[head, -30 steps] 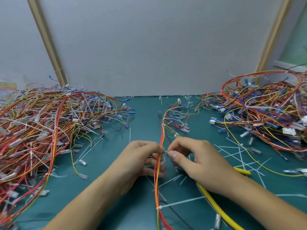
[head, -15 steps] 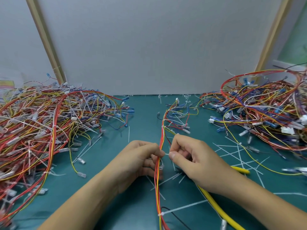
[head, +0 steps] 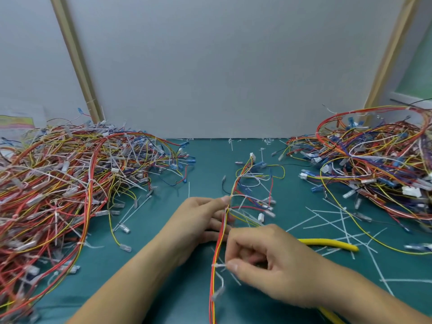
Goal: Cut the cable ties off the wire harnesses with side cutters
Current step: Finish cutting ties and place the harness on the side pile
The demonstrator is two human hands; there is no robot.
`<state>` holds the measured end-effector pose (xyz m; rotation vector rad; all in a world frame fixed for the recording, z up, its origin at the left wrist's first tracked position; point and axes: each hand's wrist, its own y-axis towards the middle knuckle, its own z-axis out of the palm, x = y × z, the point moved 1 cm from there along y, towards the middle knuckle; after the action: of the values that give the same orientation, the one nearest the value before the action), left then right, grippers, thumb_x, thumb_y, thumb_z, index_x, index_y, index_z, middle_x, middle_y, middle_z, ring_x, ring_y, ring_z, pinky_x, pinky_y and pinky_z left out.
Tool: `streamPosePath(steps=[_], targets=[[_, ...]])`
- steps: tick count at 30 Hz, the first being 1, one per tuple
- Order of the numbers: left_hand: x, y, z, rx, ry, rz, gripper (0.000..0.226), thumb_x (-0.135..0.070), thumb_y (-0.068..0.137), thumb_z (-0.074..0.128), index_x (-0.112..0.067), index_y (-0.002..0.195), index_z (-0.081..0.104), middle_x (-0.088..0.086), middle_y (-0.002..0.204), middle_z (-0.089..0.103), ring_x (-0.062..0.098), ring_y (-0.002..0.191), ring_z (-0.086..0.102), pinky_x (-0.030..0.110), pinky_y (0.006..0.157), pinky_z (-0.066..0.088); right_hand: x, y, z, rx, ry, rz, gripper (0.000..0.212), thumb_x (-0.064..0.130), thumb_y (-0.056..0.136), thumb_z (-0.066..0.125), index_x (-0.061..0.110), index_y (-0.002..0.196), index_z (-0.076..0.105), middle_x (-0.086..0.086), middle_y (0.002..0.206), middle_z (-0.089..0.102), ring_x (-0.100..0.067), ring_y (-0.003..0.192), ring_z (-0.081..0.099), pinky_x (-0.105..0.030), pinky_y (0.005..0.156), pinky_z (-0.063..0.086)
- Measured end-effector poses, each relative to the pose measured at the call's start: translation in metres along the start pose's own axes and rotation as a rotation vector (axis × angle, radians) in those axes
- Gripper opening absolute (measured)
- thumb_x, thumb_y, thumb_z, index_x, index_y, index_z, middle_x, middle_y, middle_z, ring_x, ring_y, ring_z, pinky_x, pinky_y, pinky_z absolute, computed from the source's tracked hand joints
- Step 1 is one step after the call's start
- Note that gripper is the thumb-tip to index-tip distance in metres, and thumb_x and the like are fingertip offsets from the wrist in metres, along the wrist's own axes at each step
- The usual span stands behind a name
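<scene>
Sprawling left of the held wire harness (head: 220, 237), a heap of harnesses (head: 65, 188) covers the green desk (head: 205, 164). The left hand (head: 198, 220) has its thumb and fingers closed on that harness, pinching it high up. Lower on the harness, the right hand (head: 268, 260) pinches a white cable tie (head: 218, 265) between thumb and forefinger. Right of the harness lie cut ties (head: 339, 220) and another heap (head: 374, 169).

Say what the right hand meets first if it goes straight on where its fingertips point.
The white plastic cable tie on the thin red, orange and yellow wire harness: the right hand points left and seems to pinch its tail. Behind that, probably the left forearm; depth unclear.
</scene>
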<state>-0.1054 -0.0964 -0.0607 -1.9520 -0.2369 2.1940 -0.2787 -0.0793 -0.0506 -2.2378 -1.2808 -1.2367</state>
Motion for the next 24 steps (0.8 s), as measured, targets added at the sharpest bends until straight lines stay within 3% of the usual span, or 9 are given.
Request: streamPosePath(steps=[2,4,8,10,15,19,24], targets=[[0.001,0.0,0.0,-0.023,0.033,-0.012,0.031,-0.023,0.092,0.065,0.007,0.099,0.069,0.013,0.071,0.065,0.017,0.052,0.066,0.021,0.047,0.051,0.002,0.0,0.002,0.091,-0.079,-0.013,0.014,0.017,0.091,0.062,0.021,0.078,0.059,0.007,0.057,0.046,-0.008,0.053,0.041,-0.017,0.052,0.032],[0.001,0.0,-0.001,-0.011,0.046,-0.027,0.03,-0.013,0.089,0.068,0.012,0.104,0.067,0.014,0.069,0.064,0.018,0.051,0.065,0.022,0.048,0.052,0.002,0.001,-0.001,0.079,-0.149,-0.024,0.009,0.026,0.09,0.065,0.021,0.082,0.067,0.005,0.063,0.058,-0.011,0.059,0.051,-0.023,0.056,0.041],[0.0,-0.002,-0.001,0.062,0.024,-0.001,0.021,-0.013,0.086,0.071,0.004,0.099,0.071,0.01,0.073,0.071,0.013,0.054,0.066,0.026,0.061,0.06,-0.01,0.002,-0.022,-0.432,-0.22,0.014,0.012,0.033,0.088,0.068,0.025,0.079,0.071,0.008,0.078,0.062,-0.013,0.071,0.059,-0.027,0.065,0.045],[0.001,-0.004,0.0,0.077,0.005,0.024,0.015,-0.015,0.083,0.074,-0.004,0.092,0.072,0.008,0.074,0.072,0.014,0.057,0.067,0.03,0.071,0.06,-0.014,0.002,-0.027,-0.544,-0.315,0.069,0.009,0.03,0.088,0.071,0.029,0.08,0.068,0.012,0.085,0.058,-0.014,0.072,0.059,-0.031,0.066,0.047],[0.0,-0.007,0.0,0.083,-0.016,0.041,0.025,-0.016,0.079,0.076,0.001,0.097,0.07,0.017,0.087,0.074,0.016,0.064,0.069,0.026,0.069,0.061,-0.014,0.001,-0.023,-0.436,-0.48,0.091,0.013,0.047,0.086,0.063,0.035,0.088,0.066,0.02,0.093,0.058,-0.005,0.077,0.057,-0.031,0.073,0.049],[0.001,-0.008,0.001,0.068,0.021,0.029,0.026,-0.007,0.068,0.083,0.0,0.091,0.074,0.018,0.087,0.074,0.015,0.064,0.068,0.027,0.07,0.061,-0.008,0.001,-0.023,-0.373,-0.604,0.061,0.006,0.036,0.093,0.062,0.031,0.089,0.062,0.016,0.091,0.057,-0.004,0.085,0.051,-0.027,0.074,0.044],[0.001,-0.01,0.007,0.016,0.094,0.035,0.023,-0.011,0.06,0.069,-0.007,0.082,0.075,0.01,0.074,0.067,0.015,0.059,0.058,0.026,0.067,0.055,-0.002,0.002,-0.02,-0.247,-0.775,0.013,0.01,0.031,0.1,0.049,0.023,0.096,0.053,0.007,0.094,0.055,-0.017,0.088,0.049,-0.029,0.076,0.039]])
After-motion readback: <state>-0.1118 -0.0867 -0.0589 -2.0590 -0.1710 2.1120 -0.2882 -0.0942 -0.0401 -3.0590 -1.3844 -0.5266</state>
